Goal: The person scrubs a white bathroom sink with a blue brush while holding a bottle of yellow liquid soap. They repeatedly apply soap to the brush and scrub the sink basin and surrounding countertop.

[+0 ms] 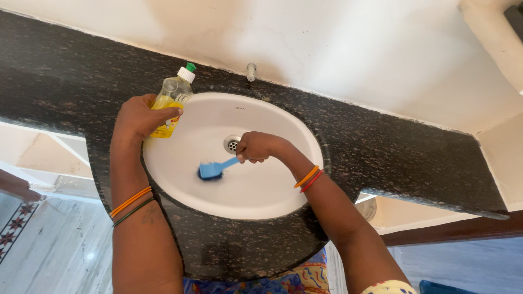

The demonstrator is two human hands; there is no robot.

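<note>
Head view: a white oval sink (261, 201) is set into a dark speckled stone worktop (414, 158), which runs along a pale wall (338, 49). The basin holds no standing water that can be seen; a metal drain (232, 144) sits near its middle, slightly toward the far side.

The left hand (140, 117) is closed around a clear plastic bottle (173, 92) at the far left rim of the sink. The bottle leans to the right, has a white cap with a green tip, and is partly filled with yellow liquid that gathers in its lower end, behind the fingers.

The right hand (256, 147) is clenched on the handle of a blue brush (213, 170), just right of the drain. The brush head lies left of the hand, pressed against the white bottom of the basin.

Both wrists carry orange and red bangles, the left with a dark green one too. A small metal tap stub (250, 71) stands out from the wall beyond the sink. A grey marble floor (60, 250) shows below the worktop at near left.
</note>
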